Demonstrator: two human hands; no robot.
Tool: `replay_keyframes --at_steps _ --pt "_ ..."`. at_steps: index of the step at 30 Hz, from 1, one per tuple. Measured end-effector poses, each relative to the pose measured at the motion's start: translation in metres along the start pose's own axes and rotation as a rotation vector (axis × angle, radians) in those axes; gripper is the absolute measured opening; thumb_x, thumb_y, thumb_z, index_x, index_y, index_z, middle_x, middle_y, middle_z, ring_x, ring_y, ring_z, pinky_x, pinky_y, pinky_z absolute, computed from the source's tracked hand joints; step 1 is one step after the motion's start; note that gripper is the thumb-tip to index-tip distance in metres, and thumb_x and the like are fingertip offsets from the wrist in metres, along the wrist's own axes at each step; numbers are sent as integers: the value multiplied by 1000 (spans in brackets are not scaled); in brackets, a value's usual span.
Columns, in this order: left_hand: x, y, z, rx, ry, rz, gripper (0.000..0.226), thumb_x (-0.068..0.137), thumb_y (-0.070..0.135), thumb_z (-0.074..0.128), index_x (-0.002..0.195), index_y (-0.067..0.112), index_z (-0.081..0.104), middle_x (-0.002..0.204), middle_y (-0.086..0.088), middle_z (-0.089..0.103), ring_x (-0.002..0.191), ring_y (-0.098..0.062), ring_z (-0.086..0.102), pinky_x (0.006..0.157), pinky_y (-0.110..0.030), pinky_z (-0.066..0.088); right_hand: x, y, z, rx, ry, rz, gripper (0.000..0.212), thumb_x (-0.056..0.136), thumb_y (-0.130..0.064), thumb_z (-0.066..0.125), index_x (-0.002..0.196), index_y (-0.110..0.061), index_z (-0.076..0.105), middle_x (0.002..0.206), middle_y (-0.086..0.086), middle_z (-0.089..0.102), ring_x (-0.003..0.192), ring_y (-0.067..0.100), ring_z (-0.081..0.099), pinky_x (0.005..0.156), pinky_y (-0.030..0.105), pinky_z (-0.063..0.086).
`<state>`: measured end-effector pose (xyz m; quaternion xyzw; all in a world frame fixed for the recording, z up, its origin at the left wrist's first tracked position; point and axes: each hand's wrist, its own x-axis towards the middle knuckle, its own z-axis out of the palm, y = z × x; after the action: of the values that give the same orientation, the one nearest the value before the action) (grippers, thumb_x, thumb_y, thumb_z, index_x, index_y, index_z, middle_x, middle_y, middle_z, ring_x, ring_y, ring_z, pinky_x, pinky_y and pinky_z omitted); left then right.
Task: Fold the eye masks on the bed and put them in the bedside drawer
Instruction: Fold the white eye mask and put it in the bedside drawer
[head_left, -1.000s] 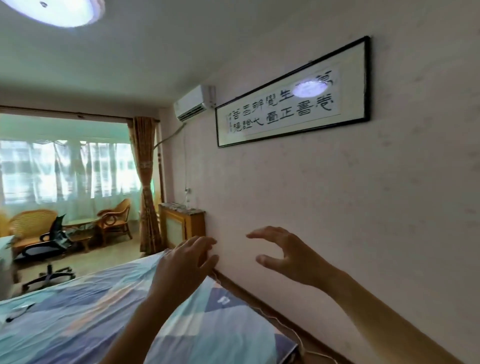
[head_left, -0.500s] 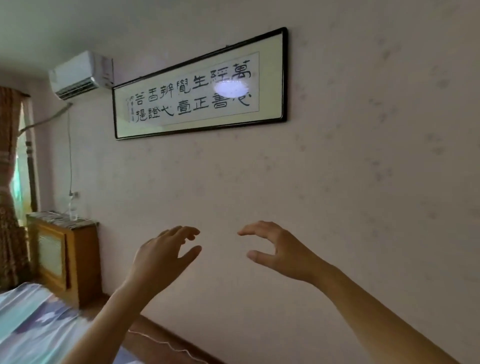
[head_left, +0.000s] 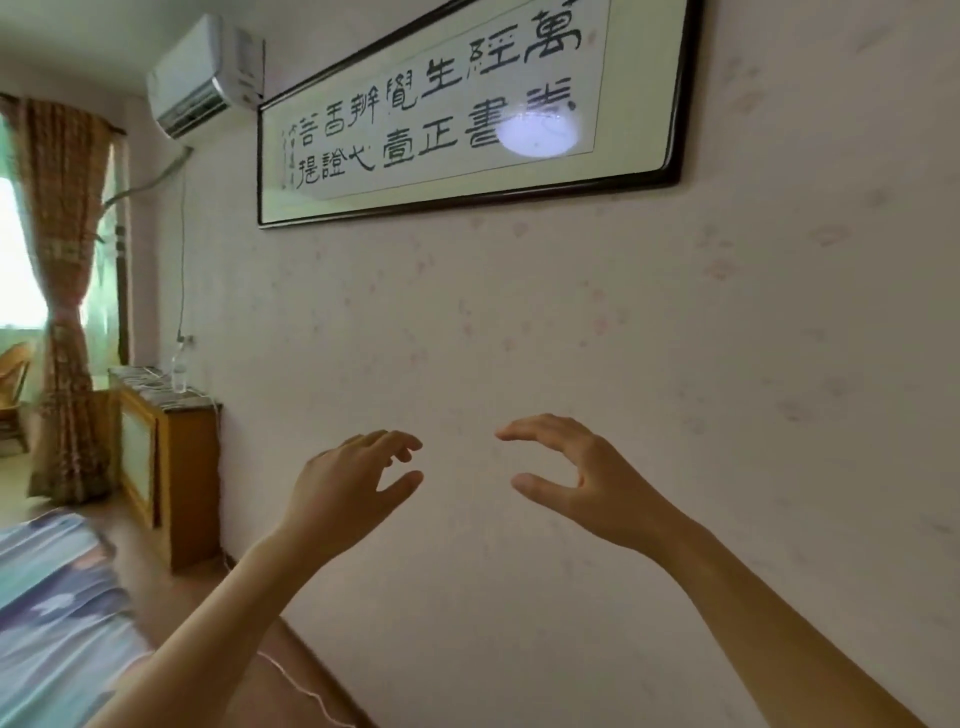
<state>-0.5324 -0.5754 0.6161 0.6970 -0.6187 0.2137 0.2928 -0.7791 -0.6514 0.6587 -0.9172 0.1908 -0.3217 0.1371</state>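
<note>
My left hand (head_left: 348, 491) and my right hand (head_left: 582, 480) are raised in front of a pale wall, a short gap between them. Their fingers are loosely spread and they hold nothing. A corner of the bed (head_left: 47, 613), with a blue and grey patterned cover, shows at the lower left. No eye mask and no bedside drawer is in view.
A wooden cabinet (head_left: 171, 467) stands against the wall at the left, with a clear bottle (head_left: 179, 371) on top. Above hang a framed calligraphy scroll (head_left: 467, 109) and an air conditioner (head_left: 205, 78). A patterned curtain (head_left: 65, 291) hangs at far left. A white cable (head_left: 301, 691) lies on the floor.
The view has swung to the right, off the bed and toward the wall, then slightly back left. Both hands stay raised and empty, in much the same pose.
</note>
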Motion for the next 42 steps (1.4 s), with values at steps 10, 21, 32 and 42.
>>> replay_keyframes --at_steps 10,21,32,42 --pt "85 -99 77 182 13 -258 38 90 53 50 125 39 51 115 21 61 92 4 52 69 -23 49 182 142 78 139 -198 -204 38 89 -29 63 125 -38 54 124 -30 51 120 -16 38 95 0 26" --pt "169 -283 149 240 -25 -466 31 91 46 53 119 33 57 105 17 64 75 -1 53 61 -23 38 403 206 259 241 -371 -413 40 89 -23 64 127 -31 54 127 -14 58 120 0 47 100 12 33" --pt "262 -479 232 327 -39 -570 33 91 44 53 121 31 56 108 18 64 89 1 50 69 -26 38 628 284 422 317 -463 -512 37 89 -28 64 120 -42 50 120 -24 53 109 -18 46 88 -1 33" --pt "325 -696 250 496 -103 -792 29 88 48 56 115 37 58 103 18 67 91 -5 63 71 -26 51 858 294 589 487 -638 -594 36 90 -25 62 124 -33 55 115 -19 62 109 -8 54 87 7 38"
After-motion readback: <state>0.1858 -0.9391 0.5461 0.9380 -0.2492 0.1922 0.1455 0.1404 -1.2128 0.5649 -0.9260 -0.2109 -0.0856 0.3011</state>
